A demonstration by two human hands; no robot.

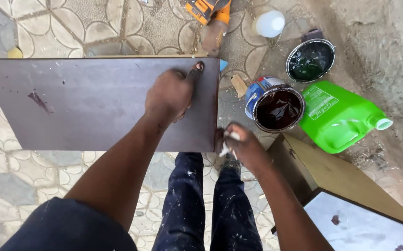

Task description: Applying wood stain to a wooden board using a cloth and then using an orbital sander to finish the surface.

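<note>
Two hands at work: left hand (170, 95) pressed flat on dark brown board (99, 102), fingers together, thumb stretched to its right edge; right hand (241, 144) clamped on white rag (227, 145) at board's lower right corner. Close right: open tin of dark stain (278, 109), green jug (339, 116), second open tin (310, 60), white bottle (269, 23). Orange tool (208, 9) beyond board.

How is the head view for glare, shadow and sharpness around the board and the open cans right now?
Head view: soft, even daylight with no hard shadows; the dark board shows a dull sheen but stays readable; bright reflections glint on the liquid in the near can and the far can; the left hand and right hand are fairly sharp; wide-lens bending shows toward the edges.
</note>
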